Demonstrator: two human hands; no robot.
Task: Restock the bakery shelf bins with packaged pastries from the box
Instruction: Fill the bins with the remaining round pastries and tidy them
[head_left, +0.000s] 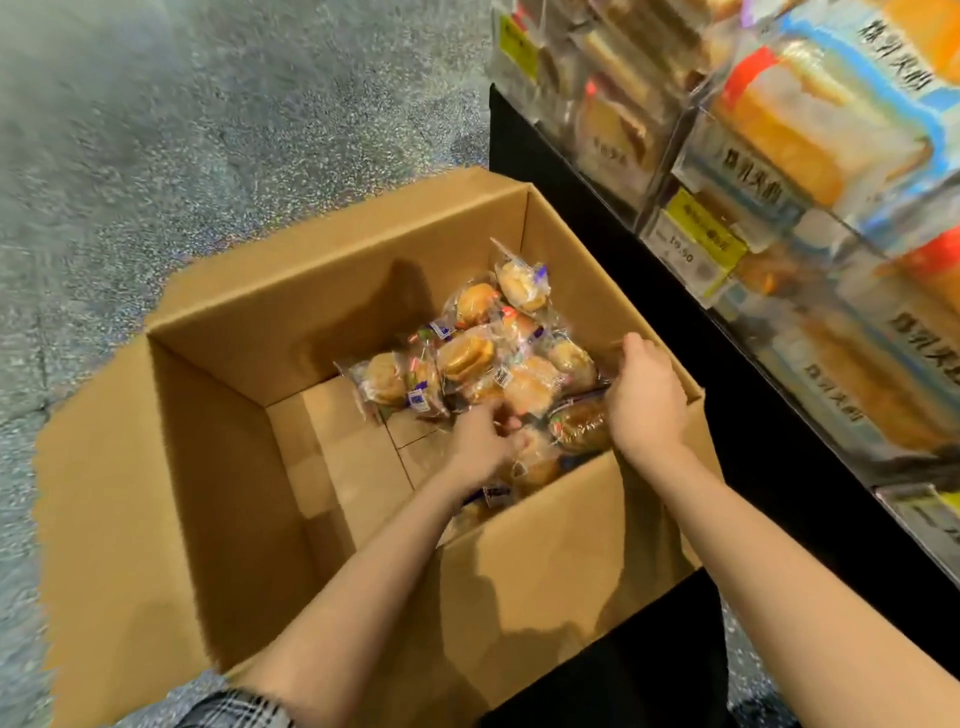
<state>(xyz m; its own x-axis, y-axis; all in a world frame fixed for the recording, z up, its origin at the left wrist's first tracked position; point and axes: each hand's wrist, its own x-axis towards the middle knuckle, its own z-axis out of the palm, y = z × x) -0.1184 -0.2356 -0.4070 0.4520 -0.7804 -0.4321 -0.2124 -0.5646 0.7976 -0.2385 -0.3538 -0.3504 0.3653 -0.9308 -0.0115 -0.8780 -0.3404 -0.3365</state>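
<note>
Packaged pastries (488, 358) are lying heaped in clear wrappers inside an open cardboard box (218, 499), piled against its right and near walls (the rest of the box floor is showing bare cardboard). The box is sitting on a grey speckled floor (156, 130), just beside a black shelf unit (550, 171) on the right. Both bare arms are reaching down into the box. The left hand (480, 441) is curling its fingers round a wrapped pastry at the near edge of the heap, gripping it. The right hand (647, 395) is resting on the pile close to the right wall, fingers bent down among the wrappers; whether it is actually grasping one, I cannot tell. Clear shelf bins (779, 156) above are holding other packaged bread, with yellow price tags (701, 244) on their fronts.
</note>
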